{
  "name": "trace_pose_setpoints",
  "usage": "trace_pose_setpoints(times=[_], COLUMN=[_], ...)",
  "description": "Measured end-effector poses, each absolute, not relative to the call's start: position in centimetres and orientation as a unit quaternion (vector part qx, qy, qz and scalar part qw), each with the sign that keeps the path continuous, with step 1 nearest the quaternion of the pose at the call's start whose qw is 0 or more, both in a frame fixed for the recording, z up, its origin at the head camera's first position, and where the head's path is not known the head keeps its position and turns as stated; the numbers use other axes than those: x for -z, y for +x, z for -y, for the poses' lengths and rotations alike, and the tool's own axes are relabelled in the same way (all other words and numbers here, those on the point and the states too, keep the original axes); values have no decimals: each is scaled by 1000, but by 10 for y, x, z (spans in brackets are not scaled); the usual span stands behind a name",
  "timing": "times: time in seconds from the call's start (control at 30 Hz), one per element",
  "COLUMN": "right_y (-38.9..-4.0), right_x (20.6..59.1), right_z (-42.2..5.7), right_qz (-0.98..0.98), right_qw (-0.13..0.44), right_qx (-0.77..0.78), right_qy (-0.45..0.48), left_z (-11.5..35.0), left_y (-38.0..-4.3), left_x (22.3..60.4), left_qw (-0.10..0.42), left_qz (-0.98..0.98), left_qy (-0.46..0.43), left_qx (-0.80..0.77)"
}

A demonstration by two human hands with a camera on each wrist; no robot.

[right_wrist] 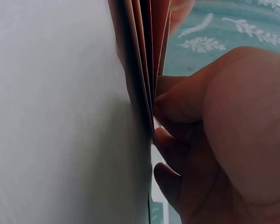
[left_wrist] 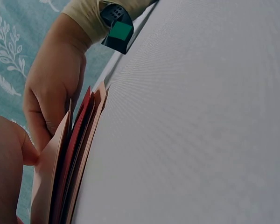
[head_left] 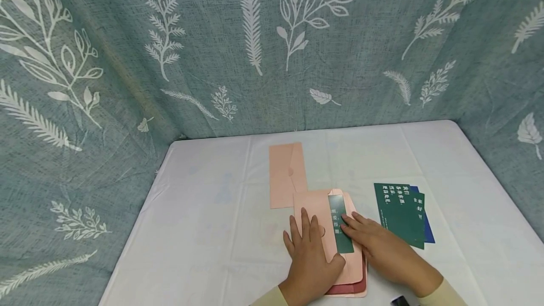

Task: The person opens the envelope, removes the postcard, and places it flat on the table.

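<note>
A pale pink envelope (head_left: pixel 312 202) lies on top of a stack, with a dark red envelope (head_left: pixel 346 289) showing below it. A green card (head_left: pixel 338 207) with white writing lies partly inside the pink envelope, its right part exposed beside the flap. My left hand (head_left: pixel 308 259) rests spread on the envelope, left of the card. On the card's right edge the fingertips of my right hand (head_left: pixel 388 251) press, fingers mostly straight. Its thumb is hidden in the head view. Seen from the right wrist, the right hand (right_wrist: pixel 214 121) touches the stack's edge.
Another pink envelope (head_left: pixel 282 174) lies flat beyond the stack. To the right, several green cards (head_left: pixel 393 218) overlap a blue card (head_left: pixel 429 230) on the white tabletop (head_left: pixel 204 230). Patterned teal cloth (head_left: pixel 272 98) hangs behind and at both sides.
</note>
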State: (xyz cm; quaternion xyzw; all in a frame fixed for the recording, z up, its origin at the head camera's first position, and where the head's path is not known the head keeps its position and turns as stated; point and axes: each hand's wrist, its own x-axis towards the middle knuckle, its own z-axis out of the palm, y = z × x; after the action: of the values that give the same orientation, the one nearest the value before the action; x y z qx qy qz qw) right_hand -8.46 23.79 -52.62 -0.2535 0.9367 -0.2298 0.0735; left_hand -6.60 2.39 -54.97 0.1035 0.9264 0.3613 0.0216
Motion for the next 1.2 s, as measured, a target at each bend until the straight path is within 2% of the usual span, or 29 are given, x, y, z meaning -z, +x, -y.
trace_pose_setpoints(times=[0.23, 1.2], right_y=[-86, -86], right_x=[527, 528], right_z=[-239, -244], right_qz=[-940, -943], right_qw=[84, 67], right_qx=[223, 221], right_qy=[-245, -239], left_z=[-24, -23], left_y=[-66, -66], left_x=[550, 554], left_qw=[14, 17], left_qz=[-927, -924], left_qy=[105, 106], left_qx=[-359, -366])
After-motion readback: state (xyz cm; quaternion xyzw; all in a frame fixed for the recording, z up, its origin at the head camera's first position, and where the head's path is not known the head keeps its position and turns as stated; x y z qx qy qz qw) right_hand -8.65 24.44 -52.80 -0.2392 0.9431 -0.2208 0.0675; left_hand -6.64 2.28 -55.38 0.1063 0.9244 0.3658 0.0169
